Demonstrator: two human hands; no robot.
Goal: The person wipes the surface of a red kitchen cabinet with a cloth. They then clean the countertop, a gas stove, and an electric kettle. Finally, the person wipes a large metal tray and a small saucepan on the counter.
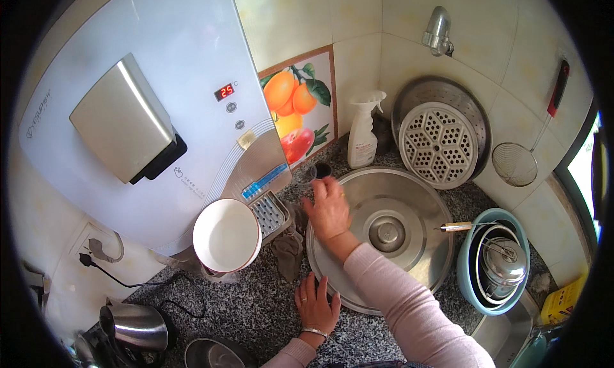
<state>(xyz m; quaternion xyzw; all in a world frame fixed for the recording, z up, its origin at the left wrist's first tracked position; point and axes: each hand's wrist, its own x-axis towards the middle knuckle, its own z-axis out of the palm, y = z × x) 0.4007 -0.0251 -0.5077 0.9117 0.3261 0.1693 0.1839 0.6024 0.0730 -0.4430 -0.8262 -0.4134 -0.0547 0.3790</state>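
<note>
My right hand point(330, 209) reaches over the left part of a large round metal lid point(417, 190) with a central knob. Its fingertips are slightly blurred and come close to a small clear cup point(305, 175) and a dark round container point(323, 170). Whether they grip anything cannot be made out. Fingers apart, my left hand point(316, 303) rests on the speckled granite counter point(268, 315) by the lid's lower left edge. A crumpled grey-brown cloth point(288, 257) lies between that hand and a drip tray point(267, 214).
A white pot point(225, 236) stands below a wall-mounted water dispenser point(192, 104). Behind the lid are a spray bottle point(363, 137) and a perforated steamer plate point(437, 145). At right, a blue basin point(465, 277) holds metalware beside a sink point(503, 337). An electric kettle point(141, 327) and a metal pot point(213, 356) stand lower left.
</note>
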